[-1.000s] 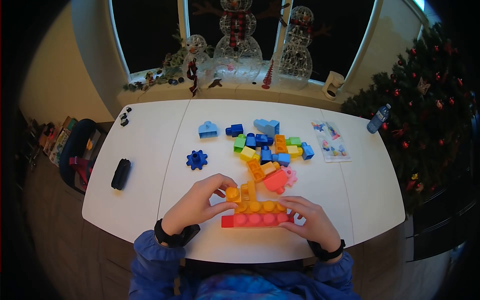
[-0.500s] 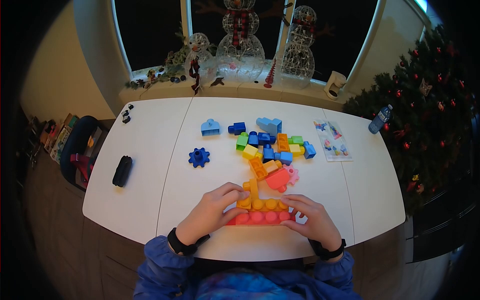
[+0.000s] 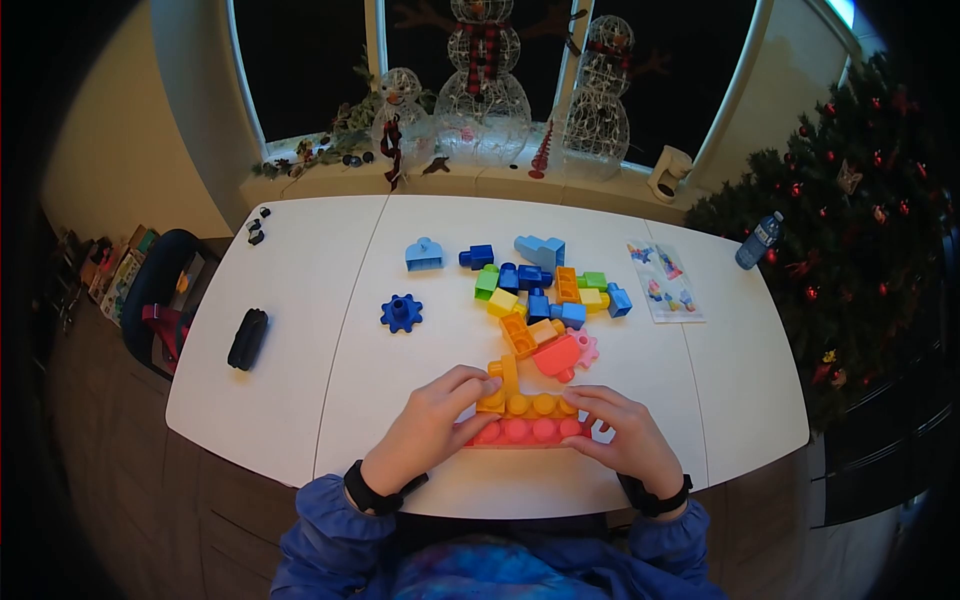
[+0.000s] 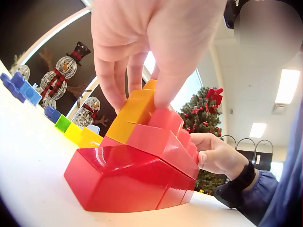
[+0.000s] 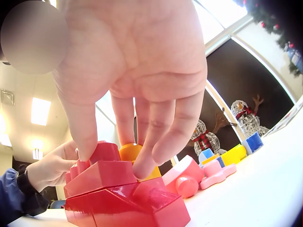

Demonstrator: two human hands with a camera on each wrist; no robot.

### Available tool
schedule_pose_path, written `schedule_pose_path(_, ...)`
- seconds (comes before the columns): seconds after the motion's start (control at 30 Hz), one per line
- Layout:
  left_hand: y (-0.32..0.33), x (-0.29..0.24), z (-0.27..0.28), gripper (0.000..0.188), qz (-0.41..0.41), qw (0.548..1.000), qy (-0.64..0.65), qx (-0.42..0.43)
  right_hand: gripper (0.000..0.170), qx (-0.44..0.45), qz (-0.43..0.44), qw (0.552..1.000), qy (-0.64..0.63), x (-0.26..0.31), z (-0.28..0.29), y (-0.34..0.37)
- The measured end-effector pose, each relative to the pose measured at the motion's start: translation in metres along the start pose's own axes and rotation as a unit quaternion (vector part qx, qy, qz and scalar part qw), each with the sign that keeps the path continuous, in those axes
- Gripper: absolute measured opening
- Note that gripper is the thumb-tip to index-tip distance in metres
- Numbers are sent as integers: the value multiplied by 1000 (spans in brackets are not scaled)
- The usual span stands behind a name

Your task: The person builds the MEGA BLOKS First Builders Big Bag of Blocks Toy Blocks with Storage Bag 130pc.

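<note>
A stacked block build lies at the table's front. Its red base (image 4: 118,182) carries a pink studded row (image 3: 516,431), with an orange studded row (image 3: 543,405) behind that. My left hand (image 3: 428,425) pinches an orange block (image 4: 135,111) at the build's left end, between thumb and fingers. Behind that block stands an upright orange piece (image 3: 510,374). My right hand (image 3: 625,432) grips the build's right end, its thumb at the pink row and its fingertips toward the orange studs. Both hands partly cover the ends in the head view.
Loose blocks in several colours, including a coral block (image 3: 556,354) and a pink gear (image 3: 585,348), lie just beyond the build. A dark blue gear (image 3: 401,314) sits left of them. Farther out are a black case (image 3: 248,338), a picture sheet (image 3: 665,285) and a bottle (image 3: 758,242).
My left hand has moved right and slightly nearer with the orange block, from beyond the row's left end to over it. My right hand has stayed on the right end.
</note>
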State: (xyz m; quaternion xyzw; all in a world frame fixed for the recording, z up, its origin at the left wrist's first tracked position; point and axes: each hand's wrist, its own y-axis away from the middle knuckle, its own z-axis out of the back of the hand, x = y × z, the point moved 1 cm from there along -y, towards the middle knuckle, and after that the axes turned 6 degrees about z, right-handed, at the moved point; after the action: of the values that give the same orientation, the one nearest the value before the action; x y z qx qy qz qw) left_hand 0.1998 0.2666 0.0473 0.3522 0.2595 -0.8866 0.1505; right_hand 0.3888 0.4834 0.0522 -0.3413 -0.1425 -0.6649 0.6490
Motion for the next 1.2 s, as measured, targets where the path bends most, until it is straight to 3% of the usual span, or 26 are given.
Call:
schedule_pose_path(0.17, 4, 0, -3, 41, 14, 1000, -5, 1, 54, 2, 7, 1000, 10, -1, 0, 0)
schedule_pose_path(0.23, 4, 3, 1, 60, 4, 999, 8, 32, 56, 8, 12, 1000, 13, -3, 0, 0)
schedule_pose_path(0.33, 6, 3, 6, 92, 31, 995, 43, 85, 54, 51, -62, 997, 8, 18, 23, -16)
schedule_pose_path(0.43, 8, 9, 5, 113, 59, 989, 46, 127, 54, 3, 57, 993, 107, 12, 36, -44)
schedule_pose_path(0.47, 8, 12, 3, 118, 64, 987, 41, 139, 46, -3, 100, 987, 127, 12, 37, -58)
schedule_pose_path(0.67, 6, 14, 1, 107, 101, 982, 52, 152, 50, 180, 174, 943, 220, -17, 8, -138)
schedule_pose_path(0.77, 6, 17, 0, 105, 101, 983, 43, 151, 51, 177, 233, 921, 257, -32, -14, -153)
schedule_pose_path(0.97, 5, 19, 0, 104, 113, 979, 48, 163, 58, 251, 166, 903, 307, -36, -29, -166)
schedule_pose_path(1.07, 5, 20, 0, 104, 108, 980, 44, 162, 59, 221, 162, 920, 280, -35, -22, -164)
schedule_pose_path(1.17, 6, 22, -1, 101, 100, 982, 47, 154, 62, 140, 133, 971, 144, -18, 6, -154)
schedule_pose_path(1.2, 6, 22, -1, 99, 93, 984, 46, 147, 69, 137, 77, 983, 91, -10, 14, -145)
